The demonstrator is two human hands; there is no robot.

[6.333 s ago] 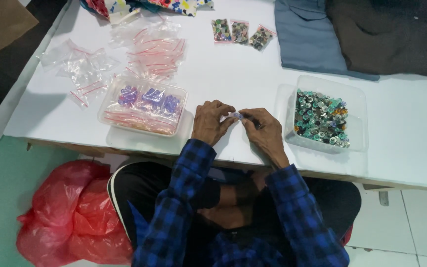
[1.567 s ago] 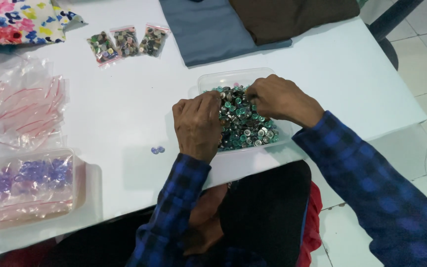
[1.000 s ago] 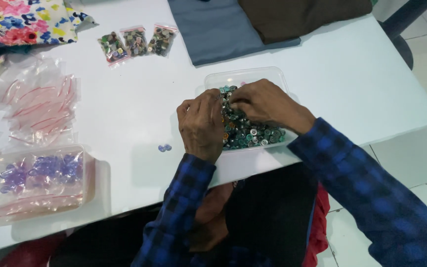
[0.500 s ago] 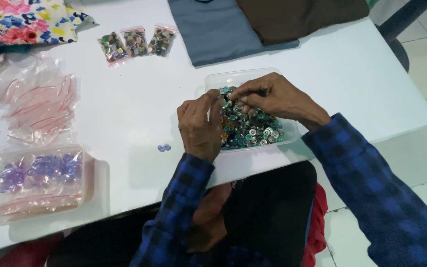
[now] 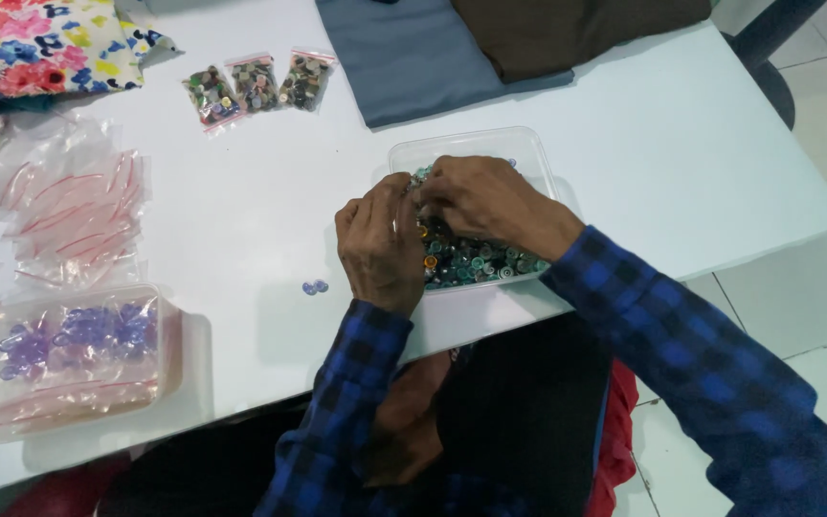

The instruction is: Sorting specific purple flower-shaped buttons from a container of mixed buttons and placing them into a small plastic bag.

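Both hands are held over the clear tub [image 5: 528, 153] of buttons [image 5: 471, 258] at the surface's [image 5: 260, 220] 3 o'clock. The left hand [image 5: 380, 244] and right hand [image 5: 480, 201] are pinched together; what either grip clamps cannot be told. Few buttons are best picked, low over the tub.

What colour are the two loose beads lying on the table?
The beads are pale purple-blue, seen in the head view.

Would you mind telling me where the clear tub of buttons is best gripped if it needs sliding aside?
Probably the far rim of the clear tub, reached from the far side. That edge is bare, while the left hand and right hand cover the near part, and the shallow walls offer a lip.
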